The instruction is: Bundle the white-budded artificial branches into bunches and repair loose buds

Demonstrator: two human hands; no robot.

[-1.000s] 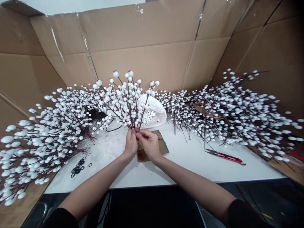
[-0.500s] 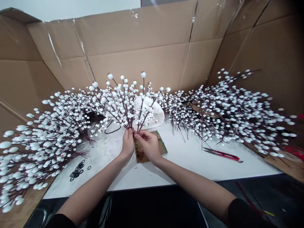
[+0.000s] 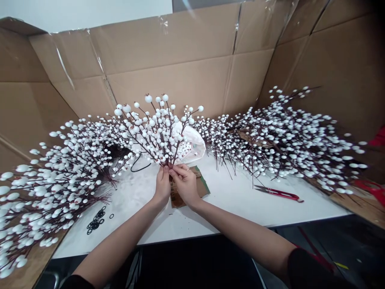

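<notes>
Pinching the gathered lower stems of an artificial white-berry spray (image 3: 159, 132) between thumb and fingers, my left hand (image 3: 163, 185) and right hand (image 3: 185, 184) meet at the middle of my view, their fingertips close together. Both are closed on those thin brown stems; which strands each hand grips, I cannot tell, since my fingers cover them. The spray stands upright above my hands, fanning out toward the cardboard wall (image 3: 174, 76) behind. Below my right hand, a piece of brown cardboard (image 3: 200, 186) with a green edge lies on the white table (image 3: 234, 200), partly hidden by that hand. Behind the spray sits an open white plastic bag (image 3: 200, 146) with more white berries showing in it. To my left spreads a big heap of berry sprays (image 3: 60, 180), its bunched stem ends pointing in toward me, and nearer the table's front edge lies a cluster of small black rings (image 3: 95, 220), with a single ring (image 3: 111, 216) just beside it. To my right is another heap of berry stems (image 3: 294, 140), and in front of it lie red-handled thread snips (image 3: 281, 193), blades pointing left.
</notes>
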